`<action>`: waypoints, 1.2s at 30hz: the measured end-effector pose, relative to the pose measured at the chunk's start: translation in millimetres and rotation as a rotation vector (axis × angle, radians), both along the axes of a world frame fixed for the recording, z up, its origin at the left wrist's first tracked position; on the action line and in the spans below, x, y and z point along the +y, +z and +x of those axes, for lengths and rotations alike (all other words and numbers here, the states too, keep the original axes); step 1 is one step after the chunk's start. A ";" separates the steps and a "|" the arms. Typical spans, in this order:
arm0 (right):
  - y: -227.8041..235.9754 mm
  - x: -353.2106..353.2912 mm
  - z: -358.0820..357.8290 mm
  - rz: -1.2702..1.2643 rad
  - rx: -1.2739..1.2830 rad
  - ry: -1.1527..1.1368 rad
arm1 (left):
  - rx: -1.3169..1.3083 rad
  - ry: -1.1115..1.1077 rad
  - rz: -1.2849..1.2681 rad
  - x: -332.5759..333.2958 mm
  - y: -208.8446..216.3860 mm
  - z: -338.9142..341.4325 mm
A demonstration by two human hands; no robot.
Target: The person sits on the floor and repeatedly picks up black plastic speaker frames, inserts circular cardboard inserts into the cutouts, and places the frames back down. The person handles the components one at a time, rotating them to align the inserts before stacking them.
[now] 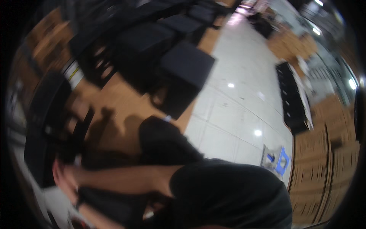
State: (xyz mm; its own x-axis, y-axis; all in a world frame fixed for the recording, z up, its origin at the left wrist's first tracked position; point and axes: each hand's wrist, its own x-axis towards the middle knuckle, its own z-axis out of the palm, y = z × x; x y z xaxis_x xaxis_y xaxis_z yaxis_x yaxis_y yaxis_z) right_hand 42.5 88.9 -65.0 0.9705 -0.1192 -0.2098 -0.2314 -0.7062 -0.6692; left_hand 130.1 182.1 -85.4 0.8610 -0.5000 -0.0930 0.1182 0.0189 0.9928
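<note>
At the lower left, both my hands come together at the near end of a tall black cabinet, which looks like a speaker box with openings in its side. My right hand reaches across from the right on a bare forearm below a black sleeve. Close beside it, my left hand comes up from the lower edge with a dark band at the wrist. The hands overlap and touch or nearly touch the cabinet. Motion blur smears the fingers, so their grip is unclear. Below the forearm lies a dark shape that I cannot make out.
Several black box cabinets stand in rows on a brown board surface. Pale tiled floor runs along the right. Beyond it are stacked cardboard boxes, a long black case and a blue-and-grey item on the floor.
</note>
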 end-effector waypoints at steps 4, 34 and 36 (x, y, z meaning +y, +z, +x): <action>-8.0 18.0 -4.9 -0.008 -0.056 0.194 | -1.219 0.448 0.156 -15.3 55.9 -62.6; -25.3 -33.9 26.7 0.468 -0.642 -0.038 | -0.899 0.564 0.025 -19.6 50.1 -49.6; -23.4 -33.6 25.5 0.711 -0.629 -0.289 | -0.391 0.319 0.219 -13.2 35.7 -43.1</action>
